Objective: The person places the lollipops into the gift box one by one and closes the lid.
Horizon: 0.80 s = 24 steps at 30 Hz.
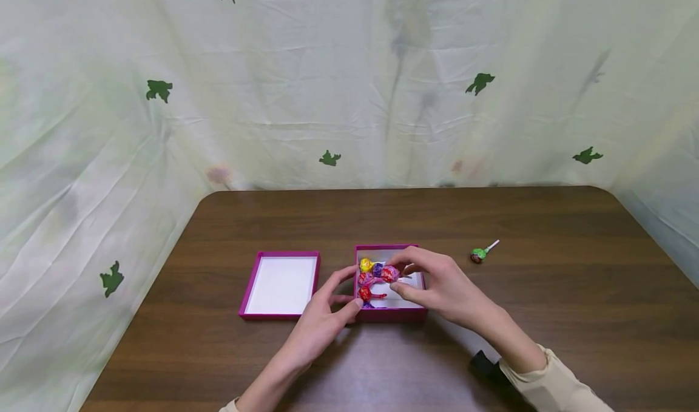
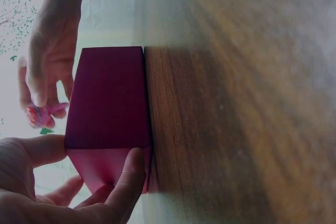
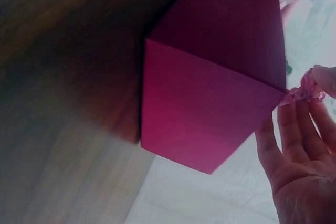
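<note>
Lollipops [image 1: 374, 280] fill the left part of the magenta box [image 1: 389, 314] near the middle of the wooden table [image 1: 546, 290]. In the head view, the right hand [image 1: 437, 284] pinches a red-wrapped lollipop [image 1: 389, 273] above the box, while the left hand [image 1: 322, 318] holds the box's left wall, thumb curled on its front corner. The open lid [image 1: 280, 283] lies just left of the box; a green lollipop [image 1: 480, 253] lies well to its right.

Left wrist view — the left hand [image 2: 63, 187] grips the box [image 2: 107, 103]; beyond it the right hand [image 2: 47, 61] pinches the red lollipop [image 2: 39, 114].

Right wrist view — the right hand [image 3: 304, 156] has fingertips narrowed on crinkled wrapper [image 3: 304, 92] beside the box [image 3: 210, 77].
</note>
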### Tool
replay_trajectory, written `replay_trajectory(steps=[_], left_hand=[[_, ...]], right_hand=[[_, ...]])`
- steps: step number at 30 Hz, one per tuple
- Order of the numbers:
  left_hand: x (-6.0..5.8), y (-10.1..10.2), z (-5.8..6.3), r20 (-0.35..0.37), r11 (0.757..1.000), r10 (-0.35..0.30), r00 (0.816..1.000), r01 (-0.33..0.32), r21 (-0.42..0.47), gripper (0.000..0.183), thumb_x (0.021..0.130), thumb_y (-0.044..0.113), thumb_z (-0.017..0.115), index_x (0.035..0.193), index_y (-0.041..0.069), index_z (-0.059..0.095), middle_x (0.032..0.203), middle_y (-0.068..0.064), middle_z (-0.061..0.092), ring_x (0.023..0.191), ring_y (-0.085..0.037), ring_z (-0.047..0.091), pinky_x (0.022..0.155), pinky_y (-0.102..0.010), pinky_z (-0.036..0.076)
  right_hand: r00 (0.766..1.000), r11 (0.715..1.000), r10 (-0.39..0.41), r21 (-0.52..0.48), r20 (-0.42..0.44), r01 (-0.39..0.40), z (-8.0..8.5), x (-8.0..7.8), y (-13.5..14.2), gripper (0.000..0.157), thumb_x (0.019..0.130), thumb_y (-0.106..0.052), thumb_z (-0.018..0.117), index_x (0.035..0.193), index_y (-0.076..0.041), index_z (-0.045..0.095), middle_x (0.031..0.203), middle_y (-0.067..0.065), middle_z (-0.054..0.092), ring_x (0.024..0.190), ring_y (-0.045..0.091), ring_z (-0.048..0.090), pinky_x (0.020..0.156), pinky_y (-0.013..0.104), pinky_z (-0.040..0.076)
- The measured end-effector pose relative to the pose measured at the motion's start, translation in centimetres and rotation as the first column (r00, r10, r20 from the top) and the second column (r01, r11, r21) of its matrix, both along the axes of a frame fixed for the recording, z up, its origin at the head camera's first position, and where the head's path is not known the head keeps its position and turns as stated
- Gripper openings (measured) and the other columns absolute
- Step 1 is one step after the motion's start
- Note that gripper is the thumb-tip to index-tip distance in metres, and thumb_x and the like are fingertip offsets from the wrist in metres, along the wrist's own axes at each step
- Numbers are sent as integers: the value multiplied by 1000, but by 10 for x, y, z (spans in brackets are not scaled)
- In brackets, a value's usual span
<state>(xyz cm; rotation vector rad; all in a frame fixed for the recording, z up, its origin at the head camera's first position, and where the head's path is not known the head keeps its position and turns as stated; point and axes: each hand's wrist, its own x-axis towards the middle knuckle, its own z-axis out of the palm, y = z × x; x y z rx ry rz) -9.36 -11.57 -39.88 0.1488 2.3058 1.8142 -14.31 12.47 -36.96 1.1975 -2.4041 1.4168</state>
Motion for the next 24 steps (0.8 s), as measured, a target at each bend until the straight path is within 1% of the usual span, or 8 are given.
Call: replay_trajectory(steps=[4,7,12,18,21,24], left_hand=[[0,0,0,5,1000,-1,1000,1,-3,54,95,17,64,145,24,47,145,-8,46,108,-28,61,77,-38,56],[0,0,0,9,1000,1,1000,-1,-5,54,95,16,64,145,24,47,145,-8,46,108,-28,61,77,-38,56],[0,0,1,9,1000,0,1000,0,-12,54,95,17,64,145,24,46,146,-6,45,109,-28,61,78,-37,56],[1,0,2,7,1000,-2,1000,2,-12,54,95,16,64,146,24,46,147,-5,45,111,-29,60,78,-37,56],[0,0,1,2,1000,-5,1000,5,-8,54,95,16,64,146,23,46,146,-6,45,111,-29,60,77,-38,56],[0,0,1,1,1000,-5,1000,5,-1,54,95,16,64,146,23,46,145,-9,46,110,-29,60,77,-39,56]], right_hand=[[999,998,-35,45,-20,35,-4,-4,-3,30,84,-12,78,110,-18,65,102,-12,65,95,8,64,84,36,54],[997,995,-60,80,-39,63,-6,-7,-4,30,83,-13,80,109,-17,65,101,-12,66,95,7,64,84,37,54],[995,986,-90,138,-44,96,-9,-11,-1,30,81,-13,82,107,-17,67,98,-12,67,89,6,63,80,38,54],[997,984,-67,166,-36,72,-11,-14,0,29,81,-14,82,106,-19,68,98,-14,65,90,8,62,79,37,53],[998,977,-50,207,-34,56,-12,-17,-2,27,81,-13,81,105,-19,69,96,-14,64,90,8,61,80,37,53],[998,963,-44,263,-40,52,-12,-20,-3,25,82,-14,80,104,-19,69,94,-14,64,88,8,61,79,37,52]])
